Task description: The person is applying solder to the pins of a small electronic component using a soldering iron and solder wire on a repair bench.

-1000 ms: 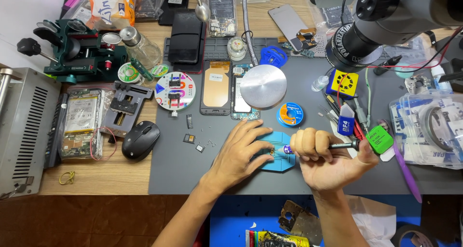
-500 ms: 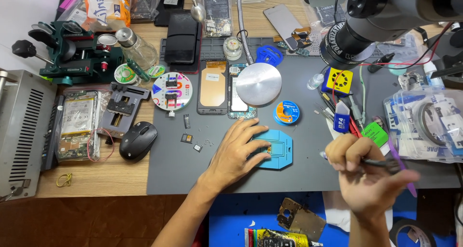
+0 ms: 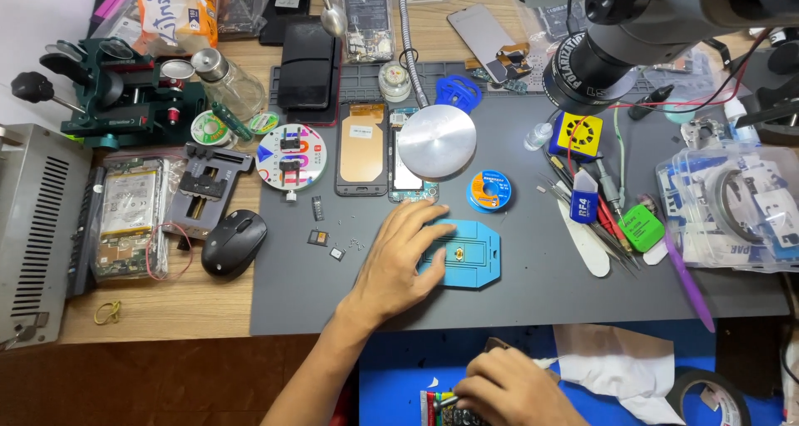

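Fixture held; tool rack reached.
Left hand (image 3: 398, 264) presses flat on blue fixture (image 3: 468, 254), grasping nothing; right hand (image 3: 508, 386) fingers rack (image 3: 441, 408), grip unclear.

blue fixture plate (image 3: 466, 255), flat, on mat

The left hand (image 3: 398, 264) and right hand (image 3: 508, 386) are bare, with no gloves, rings or sleeves on the arms.
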